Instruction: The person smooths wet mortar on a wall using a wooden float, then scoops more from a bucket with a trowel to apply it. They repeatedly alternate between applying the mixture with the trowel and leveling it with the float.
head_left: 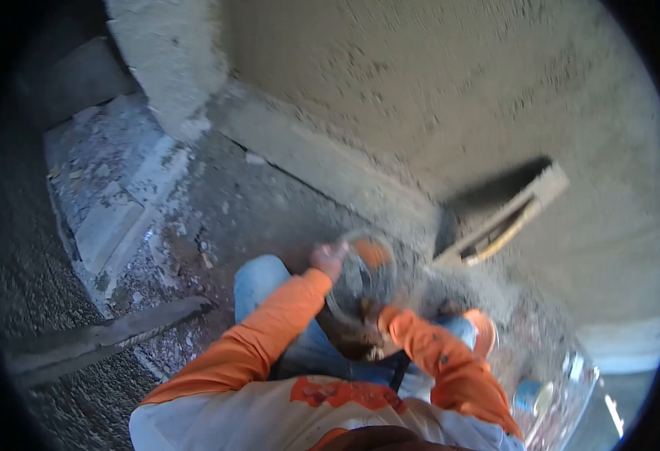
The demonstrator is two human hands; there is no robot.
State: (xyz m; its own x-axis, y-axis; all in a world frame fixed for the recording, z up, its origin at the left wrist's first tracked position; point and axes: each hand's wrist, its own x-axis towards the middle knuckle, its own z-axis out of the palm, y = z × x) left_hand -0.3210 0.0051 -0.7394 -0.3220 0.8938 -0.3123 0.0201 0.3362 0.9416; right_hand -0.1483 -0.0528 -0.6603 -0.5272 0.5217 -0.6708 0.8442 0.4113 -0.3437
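A round basin (337, 310) with grey mortar-like material and an orange patch inside sits tilted between my bent knees. My left hand (328, 260) is closed on its far left rim. At the near right rim is my right hand (373, 316), which also looks closed on the edge, though blur and shadow hide some of its fingers. Both forearms are in orange sleeves.
A wooden float with a handle (507, 218) leans against the plastered wall (435, 83) on the right. A plank (112, 338) juts in from the left. Rubble (108, 161) lies at upper left, and a small blue can (527, 395) stands at lower right.
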